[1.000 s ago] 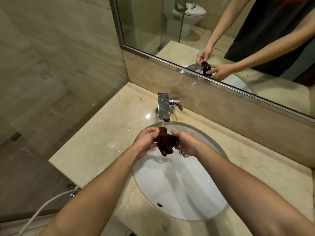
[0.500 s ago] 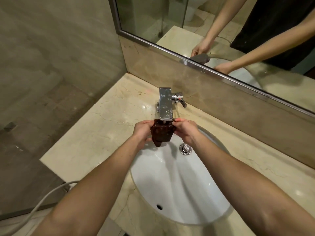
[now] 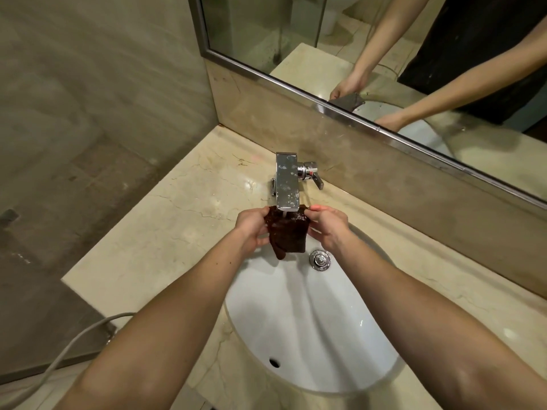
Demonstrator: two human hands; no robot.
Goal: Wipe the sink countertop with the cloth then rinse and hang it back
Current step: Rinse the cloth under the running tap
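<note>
My left hand [image 3: 251, 229] and right hand [image 3: 327, 229] pinch the dark cloth [image 3: 286, 232] under the faucet [image 3: 286, 182], above the sink [image 3: 310, 335]; the drain plug [image 3: 319, 259] sits just beside it.

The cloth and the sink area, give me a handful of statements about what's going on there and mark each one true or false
1. Both hands hold the dark brown cloth under the faucet spout. True: the left hand and right hand each pinch an upper corner.
2. The cloth lies flat on the countertop. False: it hangs in the air over the white basin.
3. Water runs from the spout onto the cloth. True: a thin stream shows.
4. The drain stopper is covered by the cloth. False: it shows, to the right of the cloth's lower edge.
5. The right hand is on the faucet lever. False: the lever is untouched.
</note>
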